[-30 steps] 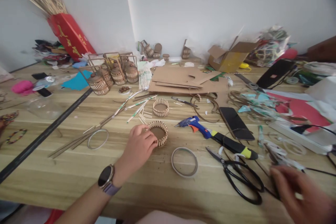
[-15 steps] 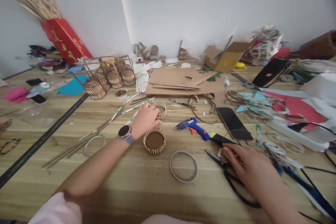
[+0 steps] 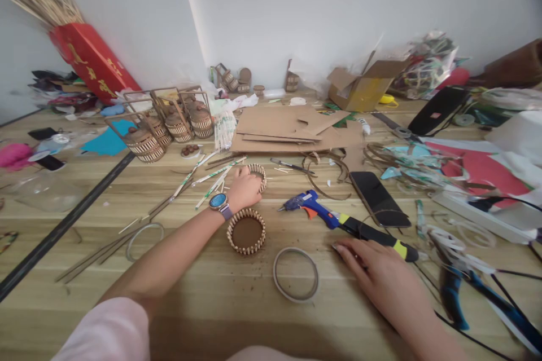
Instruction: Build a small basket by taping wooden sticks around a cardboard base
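My left hand (image 3: pixel 244 189), a watch at its wrist, has its fingers bent over the near left side of a small round basket (image 3: pixel 263 176) with a pale stick rim; they partly cover it. Just nearer stands a second round basket (image 3: pixel 248 231) with a brown base. My right hand (image 3: pixel 376 271) rests low at the right with fingers curled; a dark bit shows under them, too hidden to name. Beyond it lie a blue glue gun (image 3: pixel 311 203) and a black-and-yellow handle (image 3: pixel 372 235). A tape roll (image 3: pixel 296 274) lies between my hands.
Pliers (image 3: pixel 455 276) with blue handles lie at the right, below a phone (image 3: pixel 379 197). Cardboard sheets (image 3: pixel 271 124) and a cardboard box (image 3: pixel 364 87) are at the back. Several little lidded baskets (image 3: pixel 146 144) stand back left. Thin sticks (image 3: pixel 101 248) lie left.
My left hand has lowered slightly onto the far basket. The scissors by my right hand are out of sight, and the black-and-yellow handle shows more fully. The view has shifted a little.
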The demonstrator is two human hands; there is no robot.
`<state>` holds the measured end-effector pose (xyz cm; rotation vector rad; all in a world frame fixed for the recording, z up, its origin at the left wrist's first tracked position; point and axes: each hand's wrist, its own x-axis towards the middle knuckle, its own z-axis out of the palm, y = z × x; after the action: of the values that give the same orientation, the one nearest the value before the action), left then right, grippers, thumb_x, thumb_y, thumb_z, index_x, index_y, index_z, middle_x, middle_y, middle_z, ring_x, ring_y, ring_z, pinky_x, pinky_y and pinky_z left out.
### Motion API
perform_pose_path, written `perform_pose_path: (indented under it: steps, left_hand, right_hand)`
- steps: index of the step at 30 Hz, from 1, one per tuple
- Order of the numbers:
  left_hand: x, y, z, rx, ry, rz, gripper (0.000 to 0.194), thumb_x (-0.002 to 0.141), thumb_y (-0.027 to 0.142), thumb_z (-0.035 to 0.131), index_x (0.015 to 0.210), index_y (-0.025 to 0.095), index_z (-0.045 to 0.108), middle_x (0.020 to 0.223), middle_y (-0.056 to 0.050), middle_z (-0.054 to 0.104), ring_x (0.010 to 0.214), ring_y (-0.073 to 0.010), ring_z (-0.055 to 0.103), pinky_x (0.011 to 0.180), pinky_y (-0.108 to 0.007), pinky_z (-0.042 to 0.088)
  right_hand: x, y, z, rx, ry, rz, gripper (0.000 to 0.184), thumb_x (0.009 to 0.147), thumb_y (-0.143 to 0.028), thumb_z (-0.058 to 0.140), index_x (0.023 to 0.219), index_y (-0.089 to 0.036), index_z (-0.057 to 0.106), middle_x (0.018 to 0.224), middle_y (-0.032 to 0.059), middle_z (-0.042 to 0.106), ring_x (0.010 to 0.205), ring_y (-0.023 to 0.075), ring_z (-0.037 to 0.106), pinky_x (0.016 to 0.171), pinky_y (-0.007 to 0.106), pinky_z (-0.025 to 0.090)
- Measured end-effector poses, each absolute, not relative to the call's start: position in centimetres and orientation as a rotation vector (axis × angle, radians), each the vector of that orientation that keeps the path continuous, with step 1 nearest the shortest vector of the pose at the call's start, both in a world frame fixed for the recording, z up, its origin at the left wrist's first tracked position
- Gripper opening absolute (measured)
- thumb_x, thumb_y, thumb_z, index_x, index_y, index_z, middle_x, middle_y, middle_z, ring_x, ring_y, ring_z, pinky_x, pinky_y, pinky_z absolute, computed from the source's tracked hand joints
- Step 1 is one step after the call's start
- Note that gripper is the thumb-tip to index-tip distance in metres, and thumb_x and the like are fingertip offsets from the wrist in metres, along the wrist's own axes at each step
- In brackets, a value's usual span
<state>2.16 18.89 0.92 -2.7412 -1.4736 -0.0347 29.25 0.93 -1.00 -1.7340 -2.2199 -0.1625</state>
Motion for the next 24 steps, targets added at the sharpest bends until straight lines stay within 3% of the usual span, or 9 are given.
perform_pose_path:
  steps: [14, 24]
  left_hand:
    - [0.3, 18.5, 3.5, -2.683, -1.512, -0.057, 0.019, 0.079, 0.017, 0.052, 0.09, 0.013, 0.067, 0.097, -0.016, 0.069, 0.105, -0.0357, 0.048, 0.092, -0.051, 0.032]
    - [-3.9, 10.1, 7.8, -2.74, -1.453, -0.069, 0.01, 0.083, 0.021, 0.054, 0.087, 0.017, 0.062, 0.088, -0.008, 0.063, 0.097, -0.0308, 0.047, 0.087, -0.045, 0.037]
  right_hand:
    - [29.2, 0.6, -1.2, -1.627, -2.228, -0.224, 0.037, 0.101, -0.037, 0.039, 0.088, -0.023, 0.071, 0.076, 0.0033, 0.075, 0.067, 0.021, 0.069, 0.065, 0.035, 0.049]
    - [24.6, 1.9, -0.2, -1.383, -2.357, -0.122, 0.032, 0.101, -0.032, 0.042, 0.09, -0.021, 0.07, 0.078, 0.0032, 0.076, 0.071, 0.0204, 0.07, 0.067, 0.032, 0.045]
